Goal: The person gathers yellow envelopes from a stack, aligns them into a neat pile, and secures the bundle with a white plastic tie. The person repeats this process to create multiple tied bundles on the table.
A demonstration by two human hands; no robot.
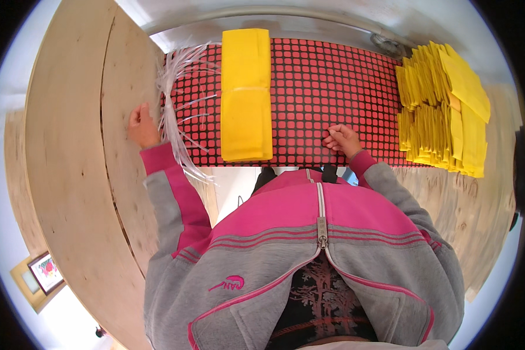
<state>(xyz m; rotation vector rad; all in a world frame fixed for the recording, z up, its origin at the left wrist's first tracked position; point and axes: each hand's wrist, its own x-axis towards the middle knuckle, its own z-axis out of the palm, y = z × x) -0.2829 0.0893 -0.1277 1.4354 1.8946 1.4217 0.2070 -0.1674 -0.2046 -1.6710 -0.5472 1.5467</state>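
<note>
My left hand (pixel 143 126) is over the wooden board at the left, its fingers curled in. Whether anything is in it does not show. Just right of it hangs a bundle of thin whitish plastic strips (pixel 168 105), gathered at the middle and fanned out at both ends. My right hand (pixel 343 140) is low over the red-and-black checked mat (pixel 315 87), its fingers bent together; anything between the fingertips is too small to make out. Between the hands lies a flat yellow folded stack (pixel 246 125), with a pale band across its middle.
Many yellow folded pieces (pixel 429 111), bunched in bundles, are piled at the right end of the mat. A wide wooden board (pixel 70 146) runs along the left, and another wooden surface (pixel 449 204) is at the right. A pipe (pixel 274 10) runs along the wall behind.
</note>
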